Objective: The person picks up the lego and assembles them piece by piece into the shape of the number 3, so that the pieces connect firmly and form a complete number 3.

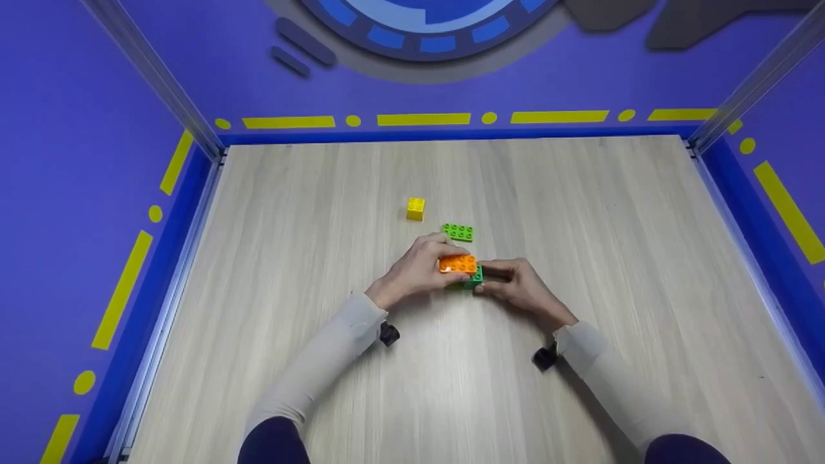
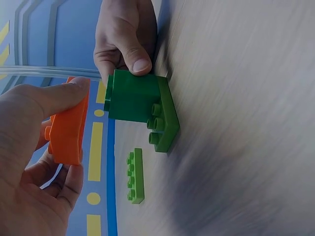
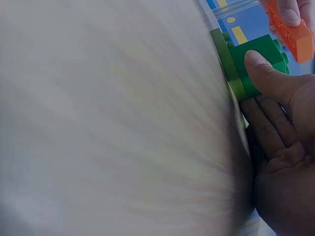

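My left hand (image 1: 416,265) holds an orange building brick (image 1: 457,264) between thumb and fingers, studs up. In the left wrist view a gap shows between this orange brick and a taller dark green brick (image 2: 132,97). The dark green brick sits on one end of a flat light green brick (image 2: 168,120), leaving several studs bare at the other end. From the right, my right hand (image 1: 523,283) pinches the dark green brick, its thumb on one side as the right wrist view shows. In the head view the orange brick and left fingers hide much of this stack.
Just beyond the hands a second flat light green brick (image 1: 458,232) lies studs up. A yellow brick (image 1: 416,209) stands farther back to the left. The wooden tabletop (image 1: 580,206) is bordered by blue panels (image 1: 412,96) at the back and sides.
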`<state>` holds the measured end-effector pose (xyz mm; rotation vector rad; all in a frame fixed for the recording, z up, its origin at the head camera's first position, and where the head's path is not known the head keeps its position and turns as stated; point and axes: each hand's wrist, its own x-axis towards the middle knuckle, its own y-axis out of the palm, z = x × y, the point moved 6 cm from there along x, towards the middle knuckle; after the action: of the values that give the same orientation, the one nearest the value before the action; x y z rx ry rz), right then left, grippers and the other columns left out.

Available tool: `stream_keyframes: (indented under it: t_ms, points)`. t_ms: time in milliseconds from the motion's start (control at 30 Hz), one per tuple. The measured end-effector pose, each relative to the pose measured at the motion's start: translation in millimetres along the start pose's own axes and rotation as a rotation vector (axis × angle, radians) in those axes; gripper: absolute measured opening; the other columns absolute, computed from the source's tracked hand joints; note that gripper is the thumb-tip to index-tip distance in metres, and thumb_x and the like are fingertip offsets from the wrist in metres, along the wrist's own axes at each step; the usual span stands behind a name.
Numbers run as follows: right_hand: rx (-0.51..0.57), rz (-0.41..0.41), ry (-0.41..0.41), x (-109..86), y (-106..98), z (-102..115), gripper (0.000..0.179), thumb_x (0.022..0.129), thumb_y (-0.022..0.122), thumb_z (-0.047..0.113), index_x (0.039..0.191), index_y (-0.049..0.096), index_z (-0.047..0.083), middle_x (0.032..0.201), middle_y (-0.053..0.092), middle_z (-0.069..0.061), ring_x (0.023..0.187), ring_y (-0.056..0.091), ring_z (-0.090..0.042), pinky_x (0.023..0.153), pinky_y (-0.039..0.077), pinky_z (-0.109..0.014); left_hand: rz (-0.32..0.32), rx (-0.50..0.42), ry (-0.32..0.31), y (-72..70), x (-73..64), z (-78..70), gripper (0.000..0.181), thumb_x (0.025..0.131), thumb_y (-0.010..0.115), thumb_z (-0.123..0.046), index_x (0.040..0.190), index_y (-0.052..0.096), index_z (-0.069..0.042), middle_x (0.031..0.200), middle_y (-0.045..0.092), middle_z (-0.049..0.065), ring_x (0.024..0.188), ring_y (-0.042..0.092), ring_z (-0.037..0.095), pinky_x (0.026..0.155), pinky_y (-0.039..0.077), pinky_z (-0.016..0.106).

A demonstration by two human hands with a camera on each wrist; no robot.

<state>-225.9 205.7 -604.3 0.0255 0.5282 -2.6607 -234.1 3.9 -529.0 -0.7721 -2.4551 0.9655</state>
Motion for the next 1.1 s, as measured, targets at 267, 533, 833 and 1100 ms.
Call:
stream_keyframes:
  t_ms: [267,533,833,1100]
  points:
    - [-0.003,0.004,0.005,-1.7,0.0,-0.3,0.047,0.090,0.088,0.018,0.135,0.075,0.014,0.132,0.075,-0.006,0.130,0.068,-0.025,0.113,0.050,-0.045,0.001,-0.002,0.005,2.3,0.6,-1.1,0.044,0.092,0.087,-0.031,0.130,0.078,-0.011,0.112,0.072,0.004,0.097,0.059,0.015,0.088,0.049,0.029]
    - [0.000,0.009,-0.011,-1.7,0.0,0.7,0.048,0.091,0.087,0.015,0.137,0.073,0.013,0.134,0.074,-0.007,0.130,0.068,-0.026,0.109,0.053,-0.038,-0.005,-0.014,0.033,5.5,2.7,-3.8,0.042,0.092,0.087,-0.028,0.128,0.079,-0.010,0.109,0.072,0.006,0.094,0.058,0.015,0.084,0.047,0.026]
    - [0.017,0.017,-0.033,-1.8,0.4,0.6,0.048,0.090,0.087,0.013,0.136,0.074,0.013,0.132,0.076,-0.007,0.127,0.069,-0.026,0.107,0.055,-0.035,0.012,-0.010,0.024,10.9,5.3,-1.3,0.043,0.092,0.087,-0.030,0.129,0.078,-0.010,0.112,0.074,0.007,0.095,0.059,0.016,0.086,0.046,0.028]
    - [0.021,0.005,-0.040,-1.5,0.5,1.9,0.046,0.089,0.088,0.012,0.134,0.075,0.012,0.129,0.077,-0.007,0.124,0.071,-0.022,0.102,0.055,-0.022,0.016,0.007,0.028,14.0,6.3,-1.4,0.043,0.092,0.087,-0.030,0.129,0.078,-0.011,0.108,0.071,0.006,0.094,0.056,0.015,0.086,0.045,0.029]
